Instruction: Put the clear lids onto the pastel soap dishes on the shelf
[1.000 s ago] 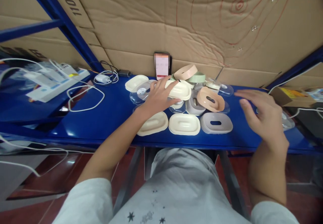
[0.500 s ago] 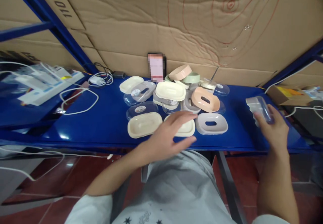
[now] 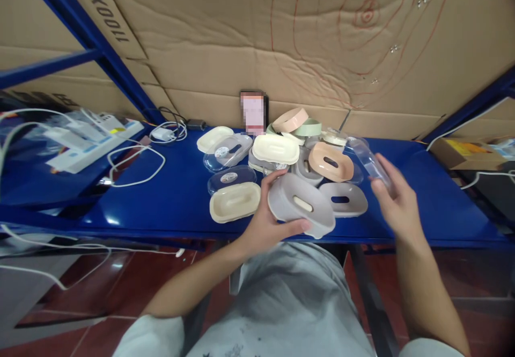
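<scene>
My left hand (image 3: 271, 220) grips the near left side of a grey oval plastic box body (image 3: 284, 199) with a long slot in it, tilted above the table's front edge. Cream colour shows through the slot. My right hand (image 3: 398, 201) is closed round a clear plastic lid (image 3: 370, 164), raised right of the pile. Left of my left hand lies a cream oval tray (image 3: 235, 201). Another grey slotted body (image 3: 348, 199) rests just right of the held one. Behind them sit a peach slotted body (image 3: 332, 162) and a cream tray (image 3: 276, 149) on top of others.
A phone (image 3: 254, 111) with a blurred screen leans on the cardboard wall (image 3: 201, 41). Peach and green rings (image 3: 308, 127) lie at the back of the pile. Left are a white cable (image 3: 137, 158) and a power strip (image 3: 96, 145). A cardboard box (image 3: 462, 156) stands at right.
The grey body has passed from the right side into my left hand, which has closed on it. My right hand has moved left and inward, keeping the clear lid.
</scene>
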Available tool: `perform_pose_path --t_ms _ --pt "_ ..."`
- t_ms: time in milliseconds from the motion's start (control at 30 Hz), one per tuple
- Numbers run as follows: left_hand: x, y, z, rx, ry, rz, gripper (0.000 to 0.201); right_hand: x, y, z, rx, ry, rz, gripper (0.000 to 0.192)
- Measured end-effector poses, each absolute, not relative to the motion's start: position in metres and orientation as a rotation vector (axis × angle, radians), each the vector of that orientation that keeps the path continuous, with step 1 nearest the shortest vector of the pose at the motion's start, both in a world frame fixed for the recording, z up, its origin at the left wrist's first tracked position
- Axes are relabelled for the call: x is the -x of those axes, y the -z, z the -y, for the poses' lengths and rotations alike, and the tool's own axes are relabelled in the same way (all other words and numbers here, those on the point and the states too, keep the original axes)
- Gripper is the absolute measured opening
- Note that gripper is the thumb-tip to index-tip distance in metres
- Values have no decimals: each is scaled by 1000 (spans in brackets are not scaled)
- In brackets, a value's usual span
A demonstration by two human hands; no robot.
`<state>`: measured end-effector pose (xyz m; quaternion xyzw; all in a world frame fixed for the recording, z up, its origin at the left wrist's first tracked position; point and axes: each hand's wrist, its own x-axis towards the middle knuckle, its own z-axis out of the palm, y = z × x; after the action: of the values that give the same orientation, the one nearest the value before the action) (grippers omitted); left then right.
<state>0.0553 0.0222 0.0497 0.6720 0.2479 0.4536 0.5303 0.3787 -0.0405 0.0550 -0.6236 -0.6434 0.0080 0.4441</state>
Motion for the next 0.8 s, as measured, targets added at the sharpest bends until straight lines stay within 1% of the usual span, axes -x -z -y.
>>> perform_pose_path --t_ms 67,167,267,333,400,433,500,533,567,600,633,733,800 --pt "-38 -44 -13 -1589 -1106 -625 103 -424 -39 30 1754 210 1482 55" --pt "-22 -32 4 -1566 -1142 -631 102 -474 -18 14 1872 200 1441 59" --pt "-21 -21 18 -1567 -1186 -652 102 -475 -21 7 1866 155 1456 61" --pt "-25 -15 23 -1575 -1253 -706 102 -440 -36 13 1785 221 1479 56" --pt "-28 -13 25 -1584 -1317 -758 103 -385 -54 27 1589 271 1603 57" --pt "-28 -12 25 -1585 -1332 -770 105 -354 -61 35 1454 122 1781 63" --pt "-25 -12 27 -1573 -1329 -773 108 -298 -67 50 1175 -252 2229 87" --pt "-22 -12 28 -1562 -1322 -761 110 -276 -66 55 1112 -350 2291 98" --pt "-20 -13 29 -1551 -1308 -742 111 -260 -64 59 1064 -416 2304 103" --pt "-17 -13 30 -1546 -1290 -716 112 -250 -61 61 1040 -460 2282 104" --pt "-14 -14 31 -1553 -1265 -686 114 -246 -58 63 1024 -489 2226 99" --pt "-7 -19 31 -1636 -1191 -615 116 -260 -52 69 1008 -495 2047 74" --pt "1 -26 25 -1683 -1252 -612 111 -282 -53 78 1123 -271 1904 61"
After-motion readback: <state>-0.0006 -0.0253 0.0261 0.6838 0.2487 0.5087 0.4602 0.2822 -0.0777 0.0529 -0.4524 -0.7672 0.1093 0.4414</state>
